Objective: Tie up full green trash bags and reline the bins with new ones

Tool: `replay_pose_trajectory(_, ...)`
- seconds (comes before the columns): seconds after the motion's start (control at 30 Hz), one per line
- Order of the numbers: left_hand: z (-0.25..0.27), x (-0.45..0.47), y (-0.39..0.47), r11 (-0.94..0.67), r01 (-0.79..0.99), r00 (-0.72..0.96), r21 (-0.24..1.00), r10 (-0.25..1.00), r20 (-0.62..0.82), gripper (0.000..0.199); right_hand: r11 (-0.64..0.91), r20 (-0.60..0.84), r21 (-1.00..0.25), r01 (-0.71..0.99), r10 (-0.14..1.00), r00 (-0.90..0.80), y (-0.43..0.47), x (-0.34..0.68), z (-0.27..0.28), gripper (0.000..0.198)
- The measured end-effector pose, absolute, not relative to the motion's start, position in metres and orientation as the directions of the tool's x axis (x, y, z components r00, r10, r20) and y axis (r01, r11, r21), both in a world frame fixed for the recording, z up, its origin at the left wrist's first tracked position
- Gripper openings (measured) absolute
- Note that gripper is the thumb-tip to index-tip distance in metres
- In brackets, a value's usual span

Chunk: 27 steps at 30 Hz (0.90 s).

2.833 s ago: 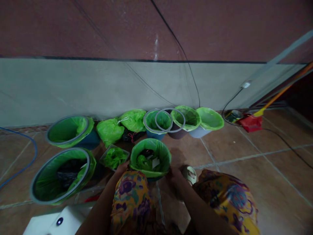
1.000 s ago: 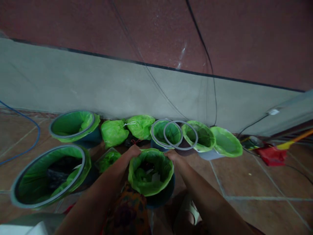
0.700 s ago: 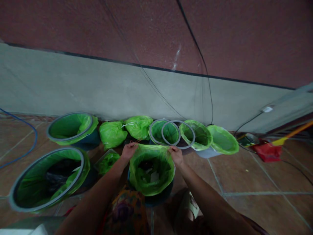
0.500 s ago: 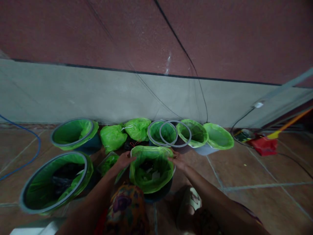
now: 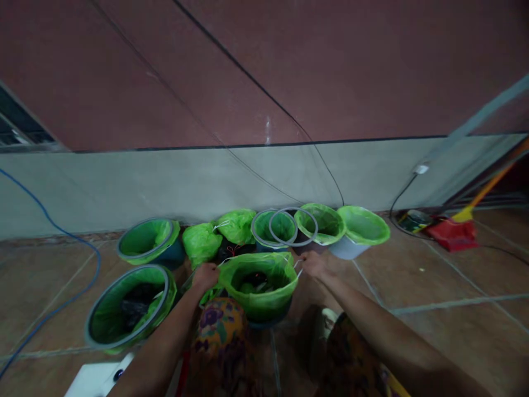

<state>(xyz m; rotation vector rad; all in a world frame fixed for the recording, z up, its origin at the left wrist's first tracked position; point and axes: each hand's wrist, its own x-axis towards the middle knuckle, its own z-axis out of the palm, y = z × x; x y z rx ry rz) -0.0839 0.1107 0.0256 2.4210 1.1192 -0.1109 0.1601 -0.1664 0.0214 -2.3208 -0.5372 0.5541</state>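
A green drawstring trash bag (image 5: 264,303) lines a dark bin (image 5: 273,320) directly in front of me, with some dark and pale rubbish inside. My left hand (image 5: 206,277) is closed on the white drawstring at the bag's left side. On the other side my right hand (image 5: 313,264) grips the drawstring too, its white loop showing by the fingers. The bag's top edge is drawn up above the bin and partly gathered. Behind it lie two tied green bags (image 5: 201,243) and a small black bag with a red tie (image 5: 229,249).
Lined bins with grey rims stand at left, the nearer one (image 5: 97,325) holding a black bag. Several more lined bins, including a white one (image 5: 351,248), line the wall. A red dustpan (image 5: 452,234) lies right; a blue hose (image 5: 88,281) crosses the left floor.
Both hands have moved from the bag's rim to its drawstrings and pulled outward. The bag's mouth has risen and narrowed. The camera view has tilted up and shifted left.
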Motion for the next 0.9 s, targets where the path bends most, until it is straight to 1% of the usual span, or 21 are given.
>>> replay_pose_trajectory(0.1,0.042,-0.077,0.102,-0.573,0.763,0.642,0.299,0.724,-0.250,0.030,-0.701,-0.192,-0.635,0.325,0.551,0.812,-0.166,0.157,0.032,0.020)
replay_pose_trajectory(0.17,0.048,-0.074,0.098,-0.583,0.772,0.634,0.253,0.733,-0.245,0.031,-0.681,-0.172,-0.635,0.365,0.586,0.792,-0.162,0.155,0.034,0.022)
replay_pose_trajectory(0.2,0.049,-0.073,0.098,-0.586,0.769,0.638,0.255,0.729,-0.247,0.030,-0.667,-0.166,-0.636,0.389,0.610,0.775,-0.160,0.154,0.034,0.022)
replay_pose_trajectory(0.23,0.049,-0.072,0.098,-0.586,0.759,0.648,0.283,0.719,-0.251,0.029,-0.653,-0.160,-0.634,0.413,0.634,0.756,-0.157,0.153,0.033,0.021)
replay_pose_trajectory(0.3,0.047,-0.071,0.101,-0.570,0.727,0.678,0.382,0.685,-0.267,0.026,-0.630,-0.146,-0.617,0.472,0.680,0.719,-0.150,0.152,0.033,0.021)
replay_pose_trajectory(0.37,0.042,-0.068,0.104,-0.561,0.692,0.712,0.455,0.635,-0.300,0.025,-0.627,-0.137,-0.575,0.525,0.707,0.694,-0.144,0.151,0.034,0.022)
replay_pose_trajectory(0.4,0.039,-0.065,0.105,-0.567,0.681,0.725,0.463,0.609,-0.321,0.025,-0.630,-0.138,-0.547,0.551,0.717,0.683,-0.141,0.150,0.035,0.023)
replay_pose_trajectory(0.53,0.032,-0.047,0.106,-0.632,0.646,0.762,0.427,0.503,-0.408,0.018,-0.647,-0.194,-0.438,0.624,0.746,0.637,-0.133,0.147,0.041,0.026)
replay_pose_trajectory(0.57,0.031,-0.042,0.105,-0.647,0.632,0.772,0.426,0.477,-0.421,0.021,-0.642,-0.202,-0.418,0.643,0.756,0.623,-0.132,0.145,0.043,0.027)
replay_pose_trajectory(0.63,0.032,-0.033,0.101,-0.676,0.603,0.791,0.423,0.435,-0.431,0.034,-0.623,-0.201,-0.383,0.683,0.777,0.596,-0.130,0.143,0.044,0.030)
replay_pose_trajectory(0.7,0.034,-0.025,0.096,-0.712,0.588,0.800,0.383,0.447,-0.400,0.044,-0.617,-0.210,-0.344,0.708,0.785,0.583,-0.128,0.143,0.045,0.032)
replay_pose_trajectory(0.73,0.036,-0.022,0.092,-0.731,0.596,0.795,0.334,0.475,-0.377,0.045,-0.618,-0.220,-0.326,0.715,0.785,0.579,-0.127,0.143,0.045,0.033)
replay_pose_trajectory(0.77,0.038,-0.020,0.088,-0.745,0.610,0.782,0.271,0.510,-0.357,0.044,-0.618,-0.230,-0.313,0.721,0.786,0.573,-0.126,0.143,0.045,0.033)
replay_pose_trajectory(0.83,0.042,-0.017,0.081,-0.752,0.644,0.745,0.143,0.573,-0.342,0.036,-0.607,-0.234,-0.308,0.733,0.795,0.560,-0.124,0.144,0.045,0.033)
replay_pose_trajectory(0.9,0.046,-0.016,0.075,-0.742,0.667,0.711,0.066,0.607,-0.354,0.030,-0.595,-0.222,-0.324,0.736,0.804,0.552,-0.125,0.146,0.044,0.032)
